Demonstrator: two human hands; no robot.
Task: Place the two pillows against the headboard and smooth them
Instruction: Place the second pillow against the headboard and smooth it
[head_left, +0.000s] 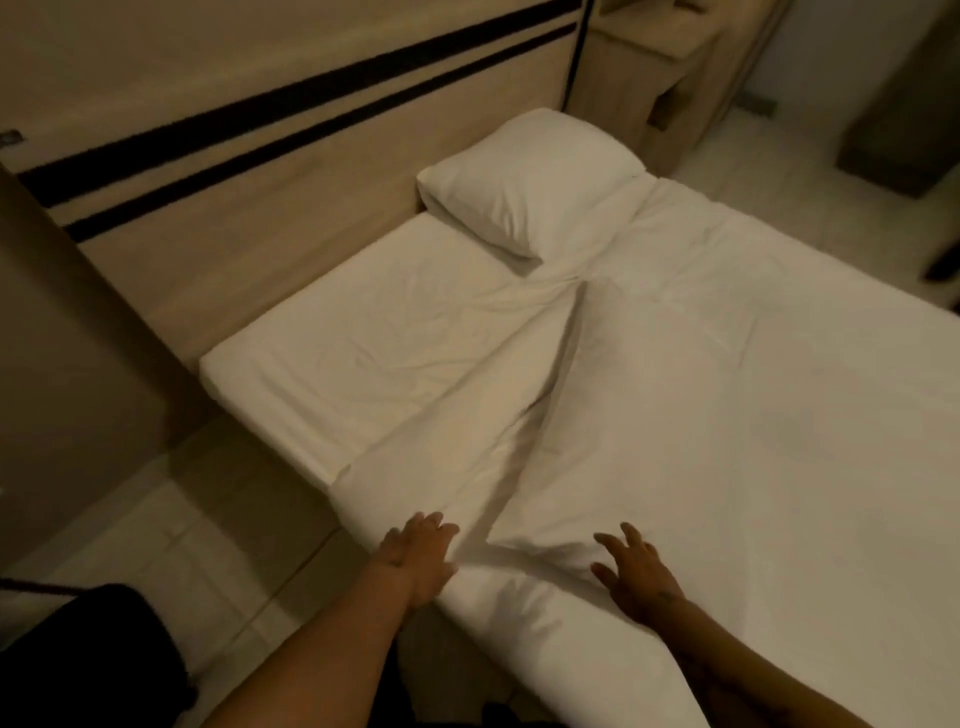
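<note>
One white pillow lies flat at the far end of the bed, its long edge against the beige headboard with two dark stripes. No second pillow is in view. A white duvet covers the bed, with a long diagonal fold running from the pillow toward me. My left hand rests on the duvet's near edge, fingers apart, holding nothing. My right hand lies flat on the duvet beside the fold, fingers spread. Bare fitted sheet shows on the near side by the headboard.
A wooden nightstand stands beyond the pillow at the headboard's far end. Pale tiled floor runs along the bed's left side. A brown wall panel is at the left, and dark furniture stands at the far right.
</note>
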